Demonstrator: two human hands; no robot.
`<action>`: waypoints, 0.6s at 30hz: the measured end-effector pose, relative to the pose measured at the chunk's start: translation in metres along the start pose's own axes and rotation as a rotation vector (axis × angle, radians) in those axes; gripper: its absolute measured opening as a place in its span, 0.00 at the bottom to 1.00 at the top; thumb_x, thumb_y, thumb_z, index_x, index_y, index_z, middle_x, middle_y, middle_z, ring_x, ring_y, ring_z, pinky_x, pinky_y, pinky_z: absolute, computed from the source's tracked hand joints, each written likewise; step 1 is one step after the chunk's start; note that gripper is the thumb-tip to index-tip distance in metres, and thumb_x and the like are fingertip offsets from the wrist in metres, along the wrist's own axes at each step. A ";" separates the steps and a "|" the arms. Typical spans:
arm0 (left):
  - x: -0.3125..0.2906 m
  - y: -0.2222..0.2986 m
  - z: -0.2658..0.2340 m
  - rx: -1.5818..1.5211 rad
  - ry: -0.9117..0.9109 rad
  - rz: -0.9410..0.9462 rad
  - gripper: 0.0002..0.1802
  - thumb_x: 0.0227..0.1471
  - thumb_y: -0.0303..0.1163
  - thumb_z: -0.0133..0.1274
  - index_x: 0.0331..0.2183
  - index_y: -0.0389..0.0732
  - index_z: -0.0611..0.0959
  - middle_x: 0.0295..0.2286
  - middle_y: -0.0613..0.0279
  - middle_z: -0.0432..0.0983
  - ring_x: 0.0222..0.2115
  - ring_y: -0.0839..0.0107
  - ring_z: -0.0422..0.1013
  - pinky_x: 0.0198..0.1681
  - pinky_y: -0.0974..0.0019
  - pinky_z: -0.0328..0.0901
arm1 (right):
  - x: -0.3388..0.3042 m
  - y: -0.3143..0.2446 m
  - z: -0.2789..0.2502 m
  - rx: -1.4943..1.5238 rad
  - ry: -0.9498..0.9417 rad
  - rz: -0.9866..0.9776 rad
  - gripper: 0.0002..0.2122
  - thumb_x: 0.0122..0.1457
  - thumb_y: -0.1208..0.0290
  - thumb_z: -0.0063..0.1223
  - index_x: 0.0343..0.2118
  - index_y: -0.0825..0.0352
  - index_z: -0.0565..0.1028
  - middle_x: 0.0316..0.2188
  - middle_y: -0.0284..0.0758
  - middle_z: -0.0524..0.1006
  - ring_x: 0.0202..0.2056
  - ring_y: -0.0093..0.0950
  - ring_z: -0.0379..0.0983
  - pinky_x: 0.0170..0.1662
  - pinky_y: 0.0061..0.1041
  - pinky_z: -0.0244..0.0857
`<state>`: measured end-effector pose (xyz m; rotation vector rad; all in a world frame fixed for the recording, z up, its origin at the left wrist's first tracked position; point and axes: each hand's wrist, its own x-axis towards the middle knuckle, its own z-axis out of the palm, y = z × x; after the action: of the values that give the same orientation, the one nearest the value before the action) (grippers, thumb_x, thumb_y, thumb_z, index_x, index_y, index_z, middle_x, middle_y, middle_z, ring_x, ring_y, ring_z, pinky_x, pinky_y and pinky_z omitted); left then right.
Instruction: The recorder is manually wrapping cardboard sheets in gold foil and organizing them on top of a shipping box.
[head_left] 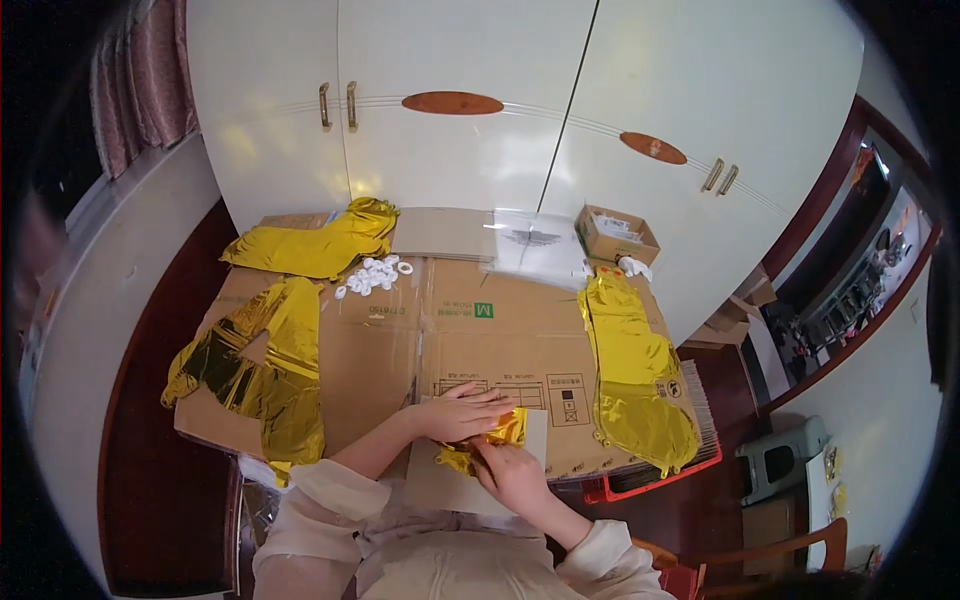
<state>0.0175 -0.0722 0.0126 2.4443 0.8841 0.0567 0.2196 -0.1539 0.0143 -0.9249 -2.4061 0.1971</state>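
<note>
A folded gold foil balloon [512,428] lies on a pale grey card [430,488] at the front edge of the cardboard-covered table. Flat across its left part rests my left hand [462,415], fingers stretched out to the right. My right hand [514,478] is at the near side of the foil, its fingers bent and closed at the foil's edge. The hands hide much of the folded foil. Flat, unfolded gold foil balloons lie on both sides: one at the far left [310,245], one at the near left [290,350] and one at the right [638,370].
Small white rings [375,277] are piled at the left. A clear plastic sheet [540,245] and a small cardboard box [617,235] lie along the back, before white cabinets [450,50]. A red crate [650,487], a grey stool [785,460] and a wooden chair [790,550] stand at the right.
</note>
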 end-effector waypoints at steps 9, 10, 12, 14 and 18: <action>0.005 -0.013 0.004 -0.109 -0.002 0.037 0.31 0.68 0.49 0.19 0.66 0.51 0.53 0.67 0.69 0.45 0.67 0.68 0.40 0.68 0.55 0.28 | 0.011 -0.009 0.005 -0.126 0.242 0.093 0.15 0.51 0.69 0.60 0.43 0.61 0.75 0.46 0.33 0.72 0.36 0.34 0.74 0.32 0.32 0.69; 0.004 -0.014 0.004 -0.097 -0.007 0.045 0.31 0.67 0.50 0.19 0.66 0.50 0.53 0.67 0.69 0.45 0.67 0.68 0.39 0.68 0.55 0.29 | 0.012 -0.011 0.000 -0.261 0.237 0.023 0.15 0.50 0.68 0.60 0.43 0.60 0.75 0.45 0.31 0.72 0.38 0.31 0.72 0.33 0.30 0.66; 0.004 -0.013 0.003 -0.100 -0.013 0.043 0.31 0.67 0.50 0.19 0.66 0.50 0.54 0.67 0.70 0.45 0.68 0.68 0.39 0.68 0.55 0.29 | 0.012 -0.015 -0.011 -0.531 0.226 -0.118 0.15 0.50 0.66 0.59 0.42 0.57 0.76 0.43 0.28 0.72 0.41 0.26 0.69 0.36 0.24 0.62; 0.004 -0.009 0.001 -0.129 -0.015 0.022 0.32 0.67 0.51 0.18 0.66 0.49 0.55 0.67 0.70 0.44 0.68 0.69 0.38 0.68 0.56 0.29 | 0.006 -0.011 -0.004 -0.515 0.202 -0.185 0.14 0.49 0.66 0.56 0.41 0.57 0.77 0.42 0.27 0.72 0.40 0.23 0.67 0.37 0.21 0.57; 0.004 -0.007 -0.002 -0.130 -0.033 0.017 0.32 0.67 0.51 0.19 0.66 0.49 0.54 0.67 0.70 0.44 0.68 0.69 0.38 0.69 0.56 0.29 | 0.001 -0.009 0.005 -0.456 0.067 -0.270 0.13 0.49 0.69 0.53 0.39 0.60 0.78 0.37 0.28 0.72 0.39 0.23 0.66 0.36 0.21 0.56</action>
<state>0.0160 -0.0639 0.0100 2.3254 0.8194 0.0767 0.2115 -0.1595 0.0134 -0.7627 -2.5256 -0.4924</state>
